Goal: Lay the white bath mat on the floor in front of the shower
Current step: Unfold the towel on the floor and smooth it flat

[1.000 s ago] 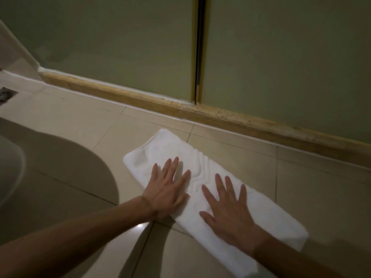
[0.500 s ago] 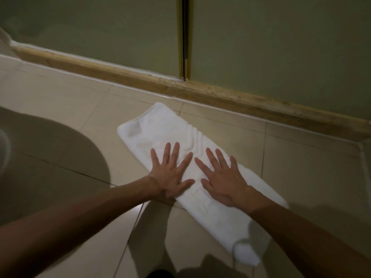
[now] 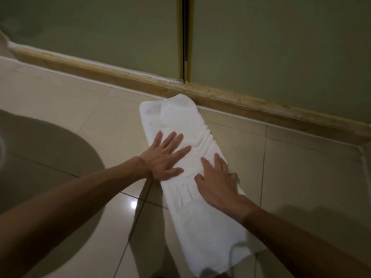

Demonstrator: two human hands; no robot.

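Observation:
The white bath mat [image 3: 176,121], folded into a long strip, lies on the beige tiled floor. It runs from the shower's wooden threshold [image 3: 241,101] back toward me, its far end touching the threshold. My left hand [image 3: 166,157] presses flat on the strip's left edge, fingers spread. My right hand [image 3: 217,181] lies flat on the strip's right side, its outer fingers curling over the right edge.
Frosted glass shower panels [image 3: 281,47] with a vertical door gap stand behind the threshold. A large rounded shadow [image 3: 50,167] covers the floor tiles at the left. A floor corner rises at the far right [image 3: 363,153].
The mat has swung round: its far end moved right and up against the threshold, so the strip now runs more lengthwise away from me. Both hands stayed flat on it.

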